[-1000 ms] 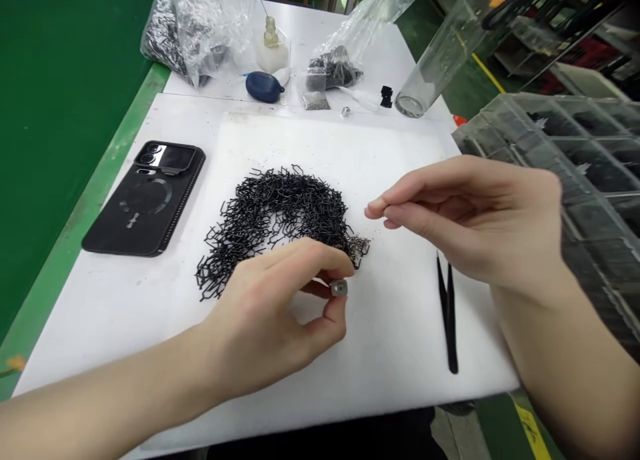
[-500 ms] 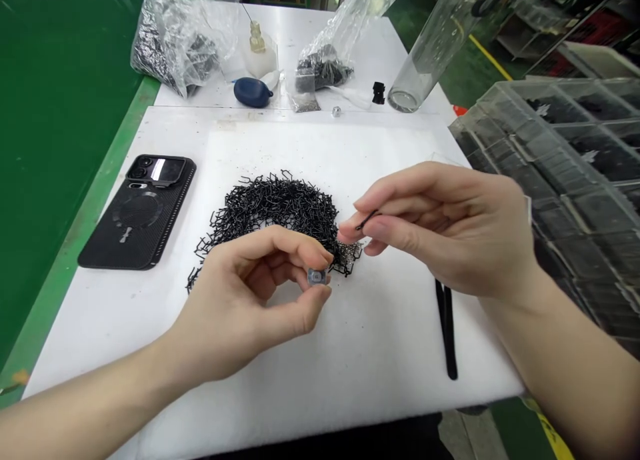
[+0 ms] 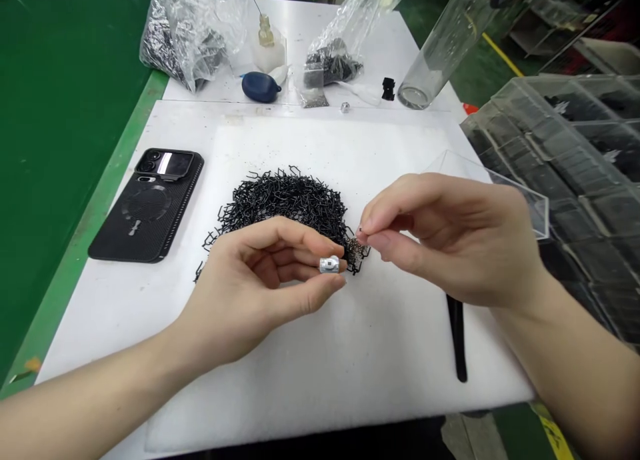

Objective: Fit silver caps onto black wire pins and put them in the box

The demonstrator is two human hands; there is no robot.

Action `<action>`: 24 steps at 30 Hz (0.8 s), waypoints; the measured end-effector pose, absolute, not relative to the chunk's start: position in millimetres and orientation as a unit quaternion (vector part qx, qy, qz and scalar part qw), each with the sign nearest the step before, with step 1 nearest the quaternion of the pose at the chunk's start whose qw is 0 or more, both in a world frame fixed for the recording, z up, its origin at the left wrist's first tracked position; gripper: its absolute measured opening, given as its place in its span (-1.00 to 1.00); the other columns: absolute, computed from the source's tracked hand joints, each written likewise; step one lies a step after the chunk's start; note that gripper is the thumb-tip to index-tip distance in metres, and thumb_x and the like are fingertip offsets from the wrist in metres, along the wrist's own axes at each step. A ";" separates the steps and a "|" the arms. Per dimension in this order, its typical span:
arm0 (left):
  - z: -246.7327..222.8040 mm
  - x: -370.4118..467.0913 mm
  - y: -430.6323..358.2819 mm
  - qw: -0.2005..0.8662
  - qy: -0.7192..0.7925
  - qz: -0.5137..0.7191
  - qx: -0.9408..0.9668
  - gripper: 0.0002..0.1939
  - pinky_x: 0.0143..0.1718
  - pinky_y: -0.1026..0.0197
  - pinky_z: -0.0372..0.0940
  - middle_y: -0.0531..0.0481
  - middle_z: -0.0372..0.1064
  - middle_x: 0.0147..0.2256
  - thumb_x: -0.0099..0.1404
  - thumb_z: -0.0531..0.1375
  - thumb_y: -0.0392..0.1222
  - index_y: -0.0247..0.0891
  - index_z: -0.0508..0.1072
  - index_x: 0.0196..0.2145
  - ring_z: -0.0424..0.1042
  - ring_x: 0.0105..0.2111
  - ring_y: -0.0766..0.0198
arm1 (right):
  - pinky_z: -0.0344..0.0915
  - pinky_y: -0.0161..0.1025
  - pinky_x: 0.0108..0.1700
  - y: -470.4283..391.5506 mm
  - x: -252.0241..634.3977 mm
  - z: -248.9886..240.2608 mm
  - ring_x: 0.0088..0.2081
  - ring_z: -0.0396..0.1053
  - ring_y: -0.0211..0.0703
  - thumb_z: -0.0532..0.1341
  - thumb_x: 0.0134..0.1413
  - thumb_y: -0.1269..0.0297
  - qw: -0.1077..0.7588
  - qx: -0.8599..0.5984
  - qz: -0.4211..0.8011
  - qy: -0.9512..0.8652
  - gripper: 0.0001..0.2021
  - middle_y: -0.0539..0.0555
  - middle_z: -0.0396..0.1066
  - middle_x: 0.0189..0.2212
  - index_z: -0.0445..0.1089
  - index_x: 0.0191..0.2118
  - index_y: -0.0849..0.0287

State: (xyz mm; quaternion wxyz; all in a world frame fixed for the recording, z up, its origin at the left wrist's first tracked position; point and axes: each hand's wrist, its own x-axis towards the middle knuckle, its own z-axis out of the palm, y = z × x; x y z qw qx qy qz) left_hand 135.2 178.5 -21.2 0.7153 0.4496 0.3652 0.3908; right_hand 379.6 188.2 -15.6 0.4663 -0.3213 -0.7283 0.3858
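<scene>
My left hand (image 3: 250, 297) pinches a small silver metal part (image 3: 329, 265) between thumb and fingertips, its face with a small dark hole turned toward me. To its right, my right hand (image 3: 450, 240) has thumb and forefinger pressed together. Only a tiny dark tip of the small black wire piece (image 3: 361, 229) shows at those fingertips; the fingers hide the rest. The two hands are apart, above the white work surface (image 3: 380, 367). Just behind them lies a heap of bent black wire pieces (image 3: 287, 197), with small silvery bits (image 3: 357, 250) at its right end.
A black phone (image 3: 147, 207) lies at left. Black tweezers (image 3: 457, 340) and a clear plastic cover (image 3: 535, 207) are near my right hand. Along the back stand plastic bags (image 3: 195, 33), a needle bottle (image 3: 267, 43), a blue bulb (image 3: 261, 87) and a glass cylinder (image 3: 440, 53). Clear drawers (image 3: 560, 160) stand right.
The silver part has turned in my left fingers and shows a brighter face. My right fingers have closed further, covering most of the black wire piece. The view has shifted slightly.
</scene>
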 end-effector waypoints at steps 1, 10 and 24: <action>-21.0 135.2 178.4 0.718 0.363 0.389 0.447 -0.62 -0.06 0.50 0.69 0.15 0.82 -0.21 0.08 0.62 -0.58 -0.13 0.80 -0.28 0.81 -0.21 0.37 | 0.67 -0.38 -0.21 188.0 379.1 -15.4 -0.22 0.68 -0.30 0.45 0.30 0.59 0.465 -0.321 0.379 -0.733 -0.75 -0.06 0.70 -0.24 0.63 -0.14 0.03; -21.8 134.9 178.3 0.686 0.366 0.399 0.485 -0.68 -0.19 0.46 0.69 0.07 0.82 -0.24 0.23 0.56 -0.49 -0.04 0.87 -0.23 0.78 -0.26 0.32 | 0.64 -0.30 -0.32 182.1 377.1 -4.1 -0.28 0.69 -0.25 0.44 0.32 0.59 0.423 -0.285 0.223 -0.830 -0.75 -0.02 0.74 -0.20 0.69 -0.18 0.02; -23.4 133.9 179.4 0.745 0.342 0.396 0.414 -0.68 -0.05 0.53 0.70 0.15 0.84 -0.19 0.27 0.58 -0.56 -0.11 0.84 -0.22 0.84 -0.18 0.36 | 0.72 -0.22 -0.29 177.7 372.3 -2.2 -0.31 0.70 -0.20 0.45 0.26 0.60 0.463 -0.318 0.204 -0.801 -0.71 -0.04 0.77 -0.24 0.72 -0.23 -0.04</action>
